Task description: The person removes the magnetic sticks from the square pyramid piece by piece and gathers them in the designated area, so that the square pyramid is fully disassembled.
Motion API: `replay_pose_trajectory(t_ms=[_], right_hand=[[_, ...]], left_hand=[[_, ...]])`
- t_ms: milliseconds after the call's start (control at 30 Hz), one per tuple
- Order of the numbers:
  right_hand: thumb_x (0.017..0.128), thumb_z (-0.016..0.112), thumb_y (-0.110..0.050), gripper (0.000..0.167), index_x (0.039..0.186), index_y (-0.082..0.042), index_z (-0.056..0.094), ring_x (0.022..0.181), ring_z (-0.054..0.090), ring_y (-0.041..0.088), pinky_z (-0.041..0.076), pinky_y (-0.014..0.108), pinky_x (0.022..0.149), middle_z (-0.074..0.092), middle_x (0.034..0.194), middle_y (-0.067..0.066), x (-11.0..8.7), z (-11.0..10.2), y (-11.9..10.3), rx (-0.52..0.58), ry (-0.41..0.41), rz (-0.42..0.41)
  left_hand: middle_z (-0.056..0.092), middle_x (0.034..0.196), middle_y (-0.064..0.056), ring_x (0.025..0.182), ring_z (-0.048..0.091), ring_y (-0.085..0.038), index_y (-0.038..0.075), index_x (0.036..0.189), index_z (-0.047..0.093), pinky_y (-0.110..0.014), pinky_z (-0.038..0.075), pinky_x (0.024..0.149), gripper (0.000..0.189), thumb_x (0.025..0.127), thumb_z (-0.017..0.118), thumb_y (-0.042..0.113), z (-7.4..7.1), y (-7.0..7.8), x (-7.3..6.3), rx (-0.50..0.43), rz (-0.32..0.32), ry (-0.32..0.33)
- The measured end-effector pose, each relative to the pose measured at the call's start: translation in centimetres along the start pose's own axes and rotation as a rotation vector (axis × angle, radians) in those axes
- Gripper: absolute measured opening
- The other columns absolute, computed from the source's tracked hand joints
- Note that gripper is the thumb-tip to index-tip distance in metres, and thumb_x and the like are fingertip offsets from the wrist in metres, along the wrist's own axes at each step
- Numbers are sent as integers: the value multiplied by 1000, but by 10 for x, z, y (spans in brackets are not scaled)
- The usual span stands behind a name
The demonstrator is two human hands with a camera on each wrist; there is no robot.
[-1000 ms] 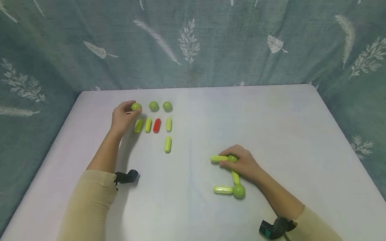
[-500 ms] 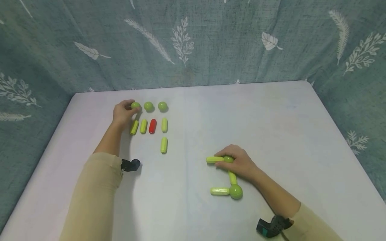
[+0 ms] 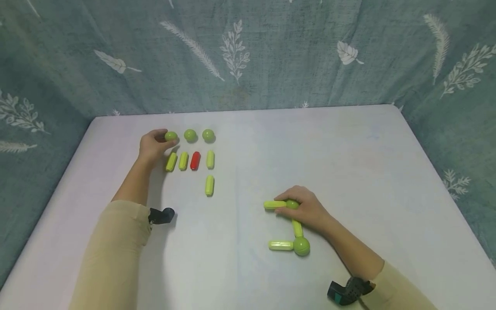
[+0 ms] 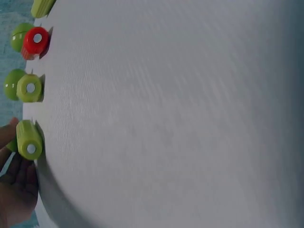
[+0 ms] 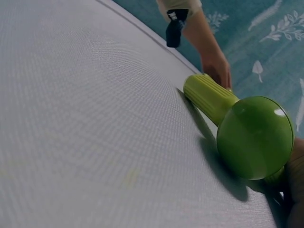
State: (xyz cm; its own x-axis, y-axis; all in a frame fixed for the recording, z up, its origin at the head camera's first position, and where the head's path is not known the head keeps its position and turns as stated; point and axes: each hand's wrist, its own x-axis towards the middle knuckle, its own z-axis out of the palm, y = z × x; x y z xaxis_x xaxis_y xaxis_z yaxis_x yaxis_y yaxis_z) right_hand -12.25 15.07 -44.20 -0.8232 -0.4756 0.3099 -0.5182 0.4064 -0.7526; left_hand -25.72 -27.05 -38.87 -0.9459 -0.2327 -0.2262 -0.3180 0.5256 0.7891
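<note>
At the far left of the table in the head view, my left hand (image 3: 150, 148) pinches a green ball (image 3: 171, 136) between thumb and fingers. Just in front of that hand lies a yellow-green rod (image 3: 171, 162); its end shows a pale disc in the left wrist view. My right hand (image 3: 310, 211) grips a joined piece at its upper green ball (image 3: 292, 204), where a yellow-green rod (image 3: 273, 205) points left. Another rod (image 3: 297, 228) runs down to a lower green ball (image 3: 301, 246), which carries a further rod (image 3: 280, 245) to the left. The right fingers partly cover the upper joint.
Two more green balls, one (image 3: 190, 135) and another (image 3: 208, 136), stand right of the left hand. Below them lie a yellow-green rod (image 3: 184, 161), a red rod (image 3: 195, 160) and two further rods, one (image 3: 210, 159) behind the other (image 3: 209, 185). Patterned cloth (image 3: 271, 56) hangs behind the white table.
The head view has shifted slightly. My left hand keeps the same ball, which has moved only a little beside its row. My right hand stays in place on the joined piece.
</note>
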Motion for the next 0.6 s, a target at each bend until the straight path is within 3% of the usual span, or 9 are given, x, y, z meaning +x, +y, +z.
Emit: replay_pose_trajectory(t_ms=[300,600], right_hand=[[72,81,-16,28,99,-13,72,89,59,14,45,28,77,69,94,-1,-1,-3,2,-17,4,-7],[72,81,-13,27,98,-11,72,88,58,15,44,27,76,68,93,0,-1,-1,0,11,0,-4]], left_hand=[[37,147,-19,134,38,-32,4,146,31,-43,33,109,70,88,67,18,-4,0,-5,24,-32,5],[45,139,-18,127,43,-30,7,141,41,-42,36,106,58,90,64,23,0,-6,4,41,16,-5]])
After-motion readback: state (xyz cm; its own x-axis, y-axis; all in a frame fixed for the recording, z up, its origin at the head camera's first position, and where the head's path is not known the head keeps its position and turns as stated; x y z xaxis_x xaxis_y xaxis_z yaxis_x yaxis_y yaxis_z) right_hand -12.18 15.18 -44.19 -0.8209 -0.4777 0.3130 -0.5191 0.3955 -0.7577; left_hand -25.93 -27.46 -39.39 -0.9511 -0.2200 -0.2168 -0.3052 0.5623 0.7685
